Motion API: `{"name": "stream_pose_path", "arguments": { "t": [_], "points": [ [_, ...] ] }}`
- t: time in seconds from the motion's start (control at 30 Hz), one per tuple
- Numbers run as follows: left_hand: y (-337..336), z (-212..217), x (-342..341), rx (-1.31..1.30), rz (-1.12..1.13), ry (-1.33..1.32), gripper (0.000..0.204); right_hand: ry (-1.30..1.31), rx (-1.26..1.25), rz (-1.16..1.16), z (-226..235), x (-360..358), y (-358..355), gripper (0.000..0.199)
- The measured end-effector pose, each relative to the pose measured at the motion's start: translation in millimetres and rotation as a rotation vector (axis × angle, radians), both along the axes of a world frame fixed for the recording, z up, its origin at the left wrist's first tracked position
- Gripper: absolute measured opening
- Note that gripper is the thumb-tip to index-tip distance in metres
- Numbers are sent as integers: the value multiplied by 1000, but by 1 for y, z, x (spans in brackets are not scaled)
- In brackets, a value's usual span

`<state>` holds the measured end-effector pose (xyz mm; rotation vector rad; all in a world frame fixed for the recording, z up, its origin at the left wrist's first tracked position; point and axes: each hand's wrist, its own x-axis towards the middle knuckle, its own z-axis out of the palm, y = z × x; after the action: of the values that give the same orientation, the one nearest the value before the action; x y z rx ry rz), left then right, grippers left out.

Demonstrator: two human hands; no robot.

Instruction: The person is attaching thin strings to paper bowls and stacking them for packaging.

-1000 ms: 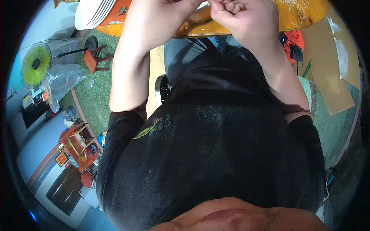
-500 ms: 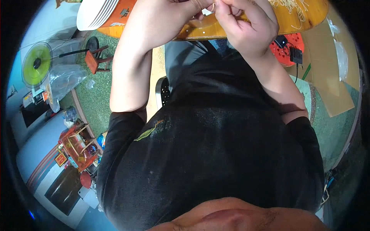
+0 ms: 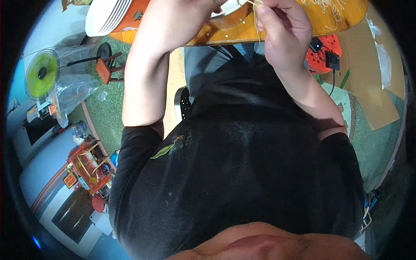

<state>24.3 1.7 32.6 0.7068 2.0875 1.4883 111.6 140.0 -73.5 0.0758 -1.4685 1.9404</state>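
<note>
A pale string (image 3: 256,19) is dangling bodyward from the right hand (image 3: 288,34), whose curled thumb and fingers are pinching it; another stretch is running leftward. The left hand (image 3: 186,17) is pointing inward, its grip cropped from view. Beyond the right hand, rightward, strands (image 3: 324,7) are lying on the tabletop (image 3: 353,17).

1 green fan (image 3: 42,73) left, near clear plastic bag (image 3: 76,89) and 1 red-brown stool (image 3: 104,70). Right: red perforated panel (image 3: 318,63), black adapter (image 3: 333,60) at its edge, cardboard sheet (image 3: 364,73).
</note>
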Motion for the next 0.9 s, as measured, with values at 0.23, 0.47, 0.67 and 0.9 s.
{"name": "stream_pose_path", "arguments": {
  "t": [0.23, 0.47, 0.67, 0.9],
  "points": [
    [0, -4, 0, -200, 34, 469, 3, 104, -86, 325, -14, 20, 14, 6],
    [5, 2, 8, -322, -6, 632, 5, 57, 124, 250, -18, 29, 20, 8],
    [-9, -4, 12, -16, -119, 945, 45, 118, 233, 81, -11, 16, 20, 13],
    [-19, -53, 0, -95, -63, 1163, 12, -76, 120, 279, 19, 31, 11, 3]
  ]
}}
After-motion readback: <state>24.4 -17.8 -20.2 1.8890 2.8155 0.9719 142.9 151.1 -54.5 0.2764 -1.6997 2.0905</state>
